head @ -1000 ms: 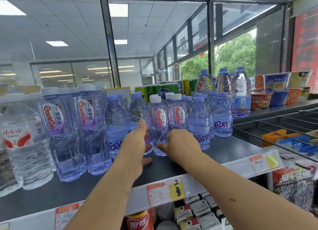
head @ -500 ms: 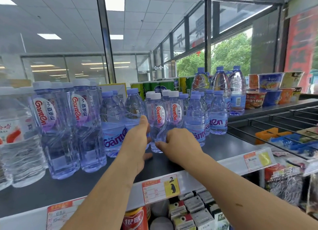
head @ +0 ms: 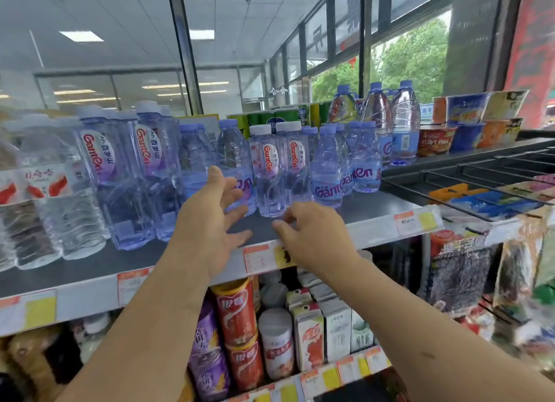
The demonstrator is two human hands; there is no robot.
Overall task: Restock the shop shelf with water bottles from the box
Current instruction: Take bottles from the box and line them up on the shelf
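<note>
Left hand [head: 207, 221] and right hand [head: 312, 236] have drawn back off the white-capped bottle [head: 268, 176]; both are empty, fingers spread. It stands upright just beyond them, the left nearer.

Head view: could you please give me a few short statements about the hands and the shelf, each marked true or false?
1. Neither the left hand nor the right hand holds a bottle. True.
2. The right hand rests on a bottle cap. False: it is low, by the front edge of the shelf, with loose fingers.
3. The white-capped bottle just beyond the hands stands upright on the shelf. True.
4. The noodle cups stand left of the water bottles. False: they stand to the right of them.
5. A red can stands on the shelf below. True.
</note>
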